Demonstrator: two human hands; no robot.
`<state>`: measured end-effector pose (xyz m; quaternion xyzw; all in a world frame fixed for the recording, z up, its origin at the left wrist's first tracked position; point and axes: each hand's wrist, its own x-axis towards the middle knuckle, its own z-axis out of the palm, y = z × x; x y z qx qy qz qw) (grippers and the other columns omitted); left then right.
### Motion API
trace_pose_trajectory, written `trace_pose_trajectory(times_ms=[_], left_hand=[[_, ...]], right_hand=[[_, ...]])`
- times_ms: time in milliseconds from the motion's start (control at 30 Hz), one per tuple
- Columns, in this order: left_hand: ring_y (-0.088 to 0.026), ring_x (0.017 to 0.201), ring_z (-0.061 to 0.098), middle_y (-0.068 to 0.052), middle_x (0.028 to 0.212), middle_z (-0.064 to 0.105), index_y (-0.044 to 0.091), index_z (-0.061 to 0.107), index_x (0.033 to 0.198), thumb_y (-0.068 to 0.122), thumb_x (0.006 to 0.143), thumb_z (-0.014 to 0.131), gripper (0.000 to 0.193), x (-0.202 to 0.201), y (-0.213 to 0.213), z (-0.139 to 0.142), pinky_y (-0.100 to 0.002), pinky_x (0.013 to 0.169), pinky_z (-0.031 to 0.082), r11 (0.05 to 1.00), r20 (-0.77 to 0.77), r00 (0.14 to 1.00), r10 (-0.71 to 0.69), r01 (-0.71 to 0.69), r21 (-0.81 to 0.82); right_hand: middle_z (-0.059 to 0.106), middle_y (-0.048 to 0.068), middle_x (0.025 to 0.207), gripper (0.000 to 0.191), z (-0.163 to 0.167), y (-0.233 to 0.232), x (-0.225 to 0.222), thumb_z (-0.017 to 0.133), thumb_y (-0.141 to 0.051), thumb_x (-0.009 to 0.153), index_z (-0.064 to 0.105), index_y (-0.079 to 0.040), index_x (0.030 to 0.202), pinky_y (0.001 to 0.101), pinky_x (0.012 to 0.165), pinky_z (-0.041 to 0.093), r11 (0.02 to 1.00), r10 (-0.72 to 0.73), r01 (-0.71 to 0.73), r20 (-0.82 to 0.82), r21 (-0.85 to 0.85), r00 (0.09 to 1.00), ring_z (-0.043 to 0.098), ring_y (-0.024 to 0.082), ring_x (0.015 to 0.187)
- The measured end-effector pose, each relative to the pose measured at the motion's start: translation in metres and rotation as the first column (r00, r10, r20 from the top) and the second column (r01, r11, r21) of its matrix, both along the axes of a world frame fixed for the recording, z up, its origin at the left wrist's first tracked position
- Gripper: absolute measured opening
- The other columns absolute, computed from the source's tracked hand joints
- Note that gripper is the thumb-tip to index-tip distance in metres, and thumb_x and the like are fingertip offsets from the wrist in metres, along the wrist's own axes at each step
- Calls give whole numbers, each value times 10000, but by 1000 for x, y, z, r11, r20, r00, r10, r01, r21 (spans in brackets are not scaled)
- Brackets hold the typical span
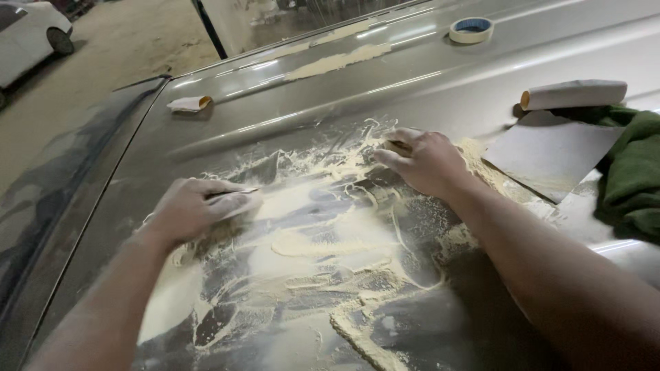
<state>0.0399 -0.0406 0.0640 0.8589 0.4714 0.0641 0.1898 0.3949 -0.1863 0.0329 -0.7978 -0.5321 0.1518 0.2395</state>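
the left hand (196, 209) lies flat on the grey car panel (289, 96), palm down, and its fingers press on a small sheet of sandpaper (240, 200); the sheet is partly under the fingers, so the hand pins it to the surface more than it grips it. the right hand (426, 161) is further toward the far edge of the panel, its fingers curled and closed on a small sanding piece (397, 145), of which only a pale end shows between the fingers. both hands are covered with fine pale dust.

between and around the hands there is much yellowish sanding dust (323, 244), in swirls and small heaps, reaching to the near edge of the panel.

just beside the right hand, toward the right edge, a flat grey sheet of sandpaper (550, 154) lies on the panel. behind it is a roll of sandpaper (574, 94), and a green cloth (636, 175) lies at the right edge, touching the flat sheet. near the far edge stands a roll of masking tape (471, 29). near the left edge lies a small curled piece of sandpaper (189, 104), well apart from the hands. a white car (27, 34) stands beyond the far left corner.
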Motion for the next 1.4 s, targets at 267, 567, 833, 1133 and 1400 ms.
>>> trace_pose_trajectory(times_ms=[267,567,833,1133,1400], left_hand=[[-155,807,737,-47,995,811,200,783,1159,488,884,684,410,91,-22,-8,-361,795,591,958,104,953,-286,286,15],[-213,924,767,-49,1109,819,269,788,1225,470,854,682,435,-38,7,-1,-437,933,588,989,-38,988,147,-146,20],[-168,855,757,-23,1062,812,222,774,1197,485,877,689,424,99,-20,-11,-346,805,614,966,106,961,-254,258,-24],[-209,928,763,-59,1112,817,250,784,1230,472,889,679,420,-35,7,1,-422,940,580,989,-48,988,146,-147,-19],[-202,961,727,-35,1142,782,215,763,1201,465,900,671,402,90,-27,-6,-411,919,584,982,54,981,-188,188,-2]], right_hand=[[768,85,1054,540,-2,-5,5,610,-534,953,646,-175,1355,363,695,623,997,21,-20,-10,76,1000,724,193,707],[766,52,1051,529,-4,-3,7,582,-570,946,644,-231,1346,373,693,614,1000,24,-24,15,2,1000,712,186,698],[750,51,1129,573,3,-3,-2,597,-564,931,616,-211,1382,365,746,616,997,61,-61,4,41,998,735,179,755],[788,84,1086,510,1,-9,10,614,-573,943,698,-209,1291,391,805,592,997,37,-40,39,73,999,740,226,836],[747,57,1193,511,-4,6,6,608,-564,932,694,-228,1307,401,812,576,994,56,-65,105,83,993,705,207,892]])
